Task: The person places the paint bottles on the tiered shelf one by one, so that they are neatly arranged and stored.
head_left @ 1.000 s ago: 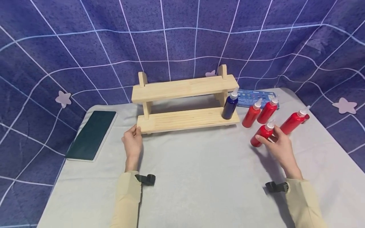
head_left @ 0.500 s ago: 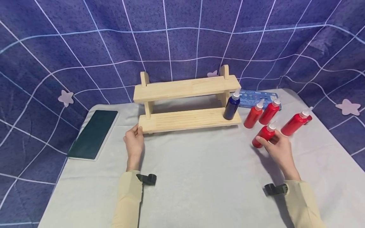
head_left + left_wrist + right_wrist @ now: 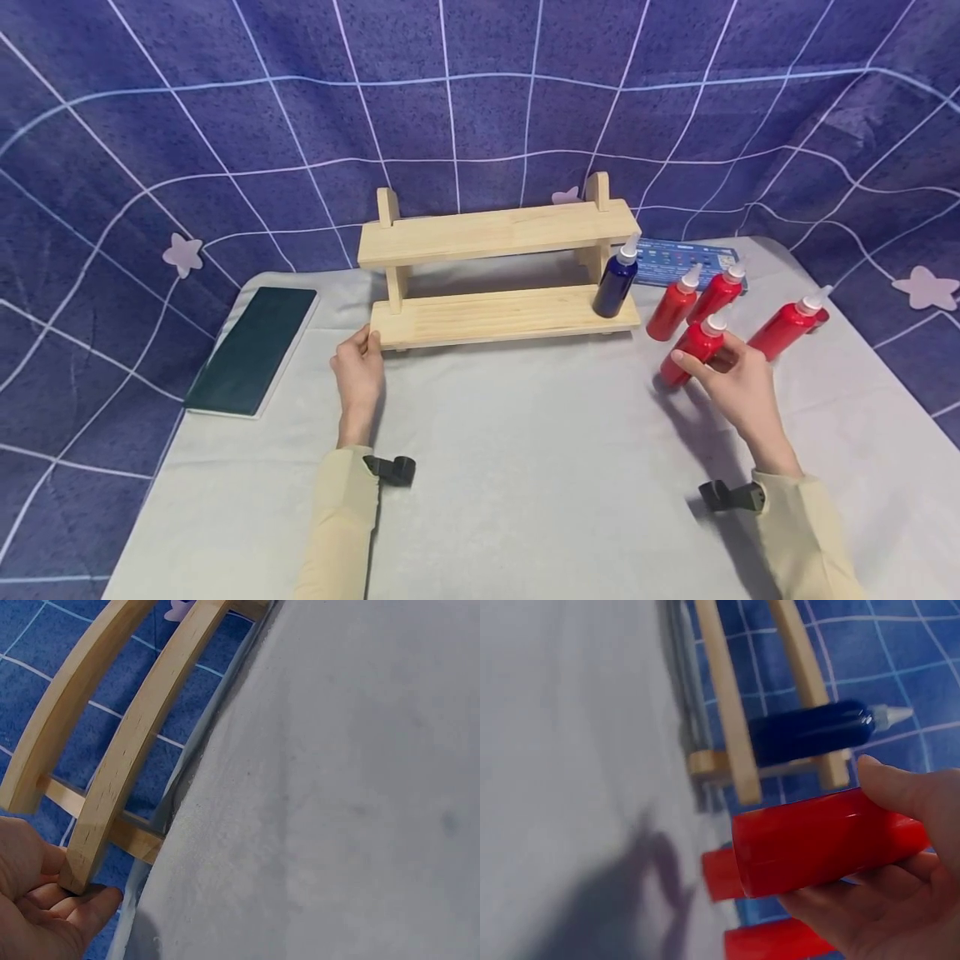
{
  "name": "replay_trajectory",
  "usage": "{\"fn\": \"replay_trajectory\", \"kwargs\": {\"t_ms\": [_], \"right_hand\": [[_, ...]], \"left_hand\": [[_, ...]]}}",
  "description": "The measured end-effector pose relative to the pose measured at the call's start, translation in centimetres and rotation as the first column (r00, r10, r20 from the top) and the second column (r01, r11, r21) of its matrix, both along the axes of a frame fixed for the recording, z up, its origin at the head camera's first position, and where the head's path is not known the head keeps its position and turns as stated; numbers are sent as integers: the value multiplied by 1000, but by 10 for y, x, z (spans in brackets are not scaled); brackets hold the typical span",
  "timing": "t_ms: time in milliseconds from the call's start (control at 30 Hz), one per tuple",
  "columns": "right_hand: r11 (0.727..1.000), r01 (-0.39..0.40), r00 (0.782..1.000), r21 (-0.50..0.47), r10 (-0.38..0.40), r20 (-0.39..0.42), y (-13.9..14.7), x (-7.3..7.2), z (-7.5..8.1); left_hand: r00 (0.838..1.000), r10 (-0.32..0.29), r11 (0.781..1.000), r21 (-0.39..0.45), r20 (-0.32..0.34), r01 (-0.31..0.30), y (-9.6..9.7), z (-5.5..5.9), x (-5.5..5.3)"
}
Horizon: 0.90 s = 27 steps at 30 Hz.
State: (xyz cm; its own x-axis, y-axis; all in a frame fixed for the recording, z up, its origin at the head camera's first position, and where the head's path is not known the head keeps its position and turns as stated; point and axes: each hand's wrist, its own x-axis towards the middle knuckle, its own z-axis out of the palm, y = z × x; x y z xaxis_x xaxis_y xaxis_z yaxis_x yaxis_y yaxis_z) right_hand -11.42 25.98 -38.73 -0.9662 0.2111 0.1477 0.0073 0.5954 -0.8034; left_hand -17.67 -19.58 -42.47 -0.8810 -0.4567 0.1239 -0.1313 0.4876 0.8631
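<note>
My left hand [image 3: 357, 375] grips the left end of a two-tier wooden shelf [image 3: 495, 317], thumb above and fingers under the lower board, as the left wrist view shows. In my right hand [image 3: 742, 392] is a red squeeze bottle [image 3: 692, 353] with a white pointed nozzle. Thumb and fingers wrap its sides, and its base hangs just above the table in the right wrist view. A dark blue squeeze bottle [image 3: 615, 285] stands at the right end of the lower board. Two more red bottles, one nearer [image 3: 672, 308] and one behind [image 3: 718, 293], stand right of the shelf.
Another red bottle [image 3: 783, 329] is at the far right, with a further red thing partly hidden behind it. A blue printed card [image 3: 678, 260] lies behind the bottles. A dark green book [image 3: 255, 350] lies on the left. A blue gridded curtain [image 3: 480, 117] closes off the back.
The right hand has raised the red bottle slightly and brought it a little toward the shelf. The left hand keeps its grip on the shelf. The head view has shifted slightly.
</note>
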Motion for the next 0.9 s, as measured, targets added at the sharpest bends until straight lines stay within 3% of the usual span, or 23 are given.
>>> {"fn": "replay_trajectory", "kwargs": {"t_ms": [133, 367, 900], "right_hand": [[999, 5, 1000, 32, -4, -12, -9, -1, 12], [999, -43, 999, -14, 43, -23, -26, -6, 28], [992, -123, 988, -25, 120, -99, -72, -29, 45]], "left_hand": [[1000, -4, 1000, 5, 1, 4, 1, 1, 1], [1000, -3, 1000, 2, 0, 3, 0, 2, 1], [1000, 3, 1000, -16, -4, -3, 0, 1, 1]]}}
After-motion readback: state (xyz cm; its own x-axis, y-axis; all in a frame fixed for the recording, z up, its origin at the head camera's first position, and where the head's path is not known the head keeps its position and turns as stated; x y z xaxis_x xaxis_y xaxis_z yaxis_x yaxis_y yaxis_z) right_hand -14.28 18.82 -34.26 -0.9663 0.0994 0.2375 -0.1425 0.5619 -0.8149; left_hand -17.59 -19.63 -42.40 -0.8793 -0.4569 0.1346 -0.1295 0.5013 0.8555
